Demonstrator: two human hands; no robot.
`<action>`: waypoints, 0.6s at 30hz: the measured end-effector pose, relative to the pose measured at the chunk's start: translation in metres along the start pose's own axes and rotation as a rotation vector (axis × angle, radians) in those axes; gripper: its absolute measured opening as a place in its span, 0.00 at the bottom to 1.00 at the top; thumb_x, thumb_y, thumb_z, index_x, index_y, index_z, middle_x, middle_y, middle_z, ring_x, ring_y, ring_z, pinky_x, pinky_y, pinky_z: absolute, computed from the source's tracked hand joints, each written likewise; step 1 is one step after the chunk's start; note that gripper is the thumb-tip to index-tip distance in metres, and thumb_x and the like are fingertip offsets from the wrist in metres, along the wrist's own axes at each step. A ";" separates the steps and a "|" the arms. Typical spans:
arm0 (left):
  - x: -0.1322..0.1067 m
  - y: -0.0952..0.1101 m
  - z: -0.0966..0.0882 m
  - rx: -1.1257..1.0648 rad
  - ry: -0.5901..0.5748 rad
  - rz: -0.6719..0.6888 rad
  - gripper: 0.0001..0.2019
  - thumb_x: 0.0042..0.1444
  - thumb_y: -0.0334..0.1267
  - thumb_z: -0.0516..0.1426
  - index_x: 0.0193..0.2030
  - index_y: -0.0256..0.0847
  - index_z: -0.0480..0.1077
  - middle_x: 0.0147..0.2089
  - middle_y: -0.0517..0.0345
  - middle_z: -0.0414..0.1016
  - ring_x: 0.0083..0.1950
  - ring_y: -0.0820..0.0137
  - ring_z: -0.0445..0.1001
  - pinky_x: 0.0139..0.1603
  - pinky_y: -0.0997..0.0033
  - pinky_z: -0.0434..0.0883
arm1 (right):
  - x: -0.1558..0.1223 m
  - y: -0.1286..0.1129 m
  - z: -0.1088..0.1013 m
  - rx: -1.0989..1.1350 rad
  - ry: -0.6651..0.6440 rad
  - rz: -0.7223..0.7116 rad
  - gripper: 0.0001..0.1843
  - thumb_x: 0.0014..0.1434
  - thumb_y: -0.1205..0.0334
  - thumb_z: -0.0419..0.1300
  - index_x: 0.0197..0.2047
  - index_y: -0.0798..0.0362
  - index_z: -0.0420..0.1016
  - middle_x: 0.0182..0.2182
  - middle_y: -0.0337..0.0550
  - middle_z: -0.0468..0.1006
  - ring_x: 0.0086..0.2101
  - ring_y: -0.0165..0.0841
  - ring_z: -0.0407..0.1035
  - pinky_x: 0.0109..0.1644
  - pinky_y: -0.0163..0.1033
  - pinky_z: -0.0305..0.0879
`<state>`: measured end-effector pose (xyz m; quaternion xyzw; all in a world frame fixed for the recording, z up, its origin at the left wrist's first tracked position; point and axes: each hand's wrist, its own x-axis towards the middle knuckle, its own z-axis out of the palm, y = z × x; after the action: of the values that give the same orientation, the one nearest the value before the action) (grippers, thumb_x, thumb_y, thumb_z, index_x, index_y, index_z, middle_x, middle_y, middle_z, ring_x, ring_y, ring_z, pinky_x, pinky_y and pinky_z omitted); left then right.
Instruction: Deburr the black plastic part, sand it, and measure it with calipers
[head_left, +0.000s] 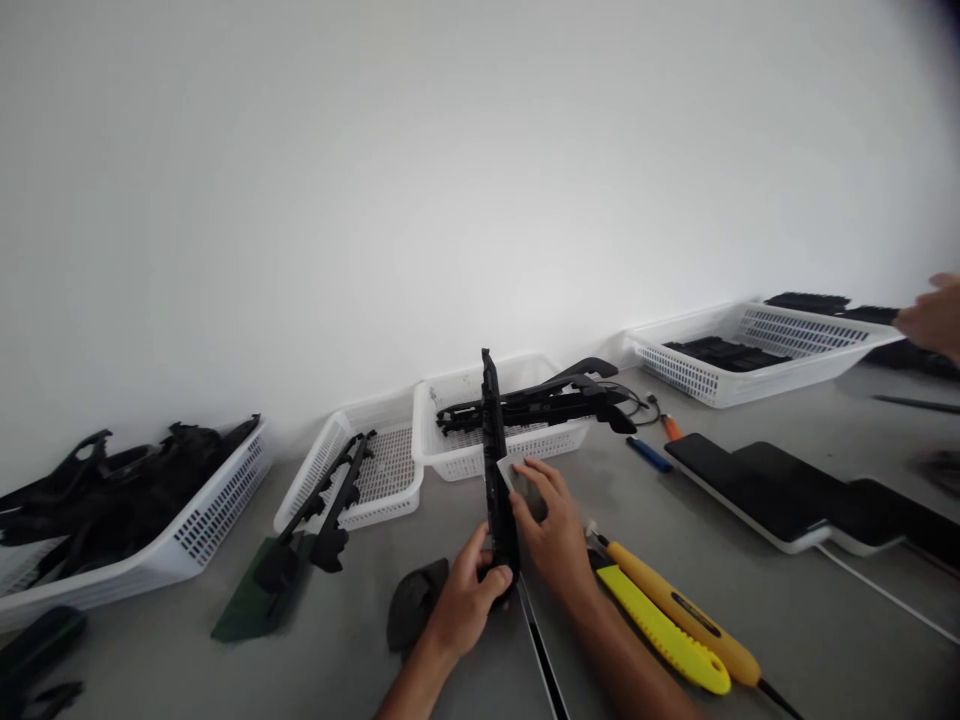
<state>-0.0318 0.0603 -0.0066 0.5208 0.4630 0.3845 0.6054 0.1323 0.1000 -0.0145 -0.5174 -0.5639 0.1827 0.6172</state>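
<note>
Thumb and fingers of the left hand (465, 605) pinch the lower end of a long black part (491, 450) that stands nearly upright above a grey counter (360, 640). The right hand (551, 515), just beside it, grips a pale flat piece (516, 473) between thumb and fingers and holds it to the part's right side.

Next to the left hand lies a dark rounded piece (412, 600). Beyond both hands, a white basket (465, 464) carries more long black parts (562, 402), their ends jutting out to the right. Farther left of the hands, a large basket (217, 512) is heaped with dark pieces (135, 490).

Right of the right hand are a yellow cutter (660, 630), a tool with an orange-yellow handle (679, 607) and flat black-topped devices (739, 490). Well apart, far right, another person's hand (934, 315) shows.
</note>
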 end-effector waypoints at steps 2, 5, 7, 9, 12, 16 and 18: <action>0.002 0.003 -0.001 -0.030 0.095 -0.008 0.42 0.54 0.54 0.68 0.72 0.37 0.67 0.31 0.64 0.73 0.29 0.70 0.70 0.29 0.72 0.68 | -0.002 -0.002 0.001 0.022 -0.044 -0.010 0.16 0.66 0.59 0.62 0.56 0.48 0.82 0.60 0.52 0.78 0.61 0.47 0.73 0.68 0.59 0.68; 0.006 0.007 -0.007 -0.035 0.241 0.011 0.48 0.52 0.61 0.68 0.74 0.33 0.64 0.28 0.65 0.74 0.25 0.71 0.71 0.24 0.73 0.64 | -0.007 -0.007 0.005 0.056 -0.151 -0.028 0.17 0.62 0.65 0.62 0.54 0.47 0.82 0.60 0.50 0.78 0.60 0.45 0.74 0.67 0.56 0.69; 0.008 0.009 -0.012 -0.053 0.283 0.043 0.48 0.52 0.62 0.69 0.72 0.33 0.67 0.28 0.64 0.75 0.24 0.72 0.71 0.22 0.74 0.64 | -0.010 -0.010 0.007 0.069 -0.210 -0.050 0.18 0.60 0.67 0.62 0.53 0.46 0.81 0.59 0.49 0.79 0.59 0.45 0.74 0.66 0.55 0.70; 0.010 0.011 -0.017 -0.100 0.334 0.074 0.45 0.51 0.62 0.70 0.69 0.34 0.70 0.28 0.65 0.75 0.23 0.73 0.70 0.21 0.75 0.63 | -0.012 -0.014 0.008 0.066 -0.252 -0.082 0.20 0.57 0.69 0.62 0.52 0.46 0.80 0.58 0.48 0.78 0.58 0.44 0.74 0.65 0.53 0.70; 0.012 0.012 -0.022 -0.174 0.411 0.105 0.41 0.50 0.61 0.71 0.64 0.35 0.73 0.26 0.67 0.73 0.23 0.73 0.69 0.21 0.76 0.62 | -0.014 -0.021 0.006 0.028 -0.324 -0.142 0.24 0.49 0.74 0.59 0.49 0.46 0.77 0.56 0.45 0.78 0.56 0.44 0.73 0.63 0.52 0.69; 0.013 0.017 -0.023 -0.222 0.422 0.126 0.34 0.50 0.59 0.71 0.57 0.37 0.77 0.26 0.67 0.73 0.23 0.74 0.68 0.22 0.77 0.61 | -0.012 -0.029 -0.001 -0.060 -0.417 -0.194 0.23 0.42 0.76 0.56 0.42 0.46 0.71 0.49 0.42 0.78 0.50 0.43 0.72 0.57 0.49 0.67; 0.012 0.020 -0.023 -0.230 0.408 0.133 0.31 0.51 0.59 0.70 0.54 0.38 0.78 0.25 0.68 0.71 0.23 0.74 0.67 0.22 0.77 0.61 | -0.010 -0.031 -0.005 -0.035 -0.396 -0.171 0.20 0.45 0.74 0.56 0.42 0.47 0.69 0.45 0.42 0.76 0.47 0.41 0.72 0.54 0.47 0.67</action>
<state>-0.0499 0.0814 0.0103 0.3891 0.4936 0.5711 0.5280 0.1225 0.0775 0.0077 -0.4322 -0.7189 0.2179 0.4988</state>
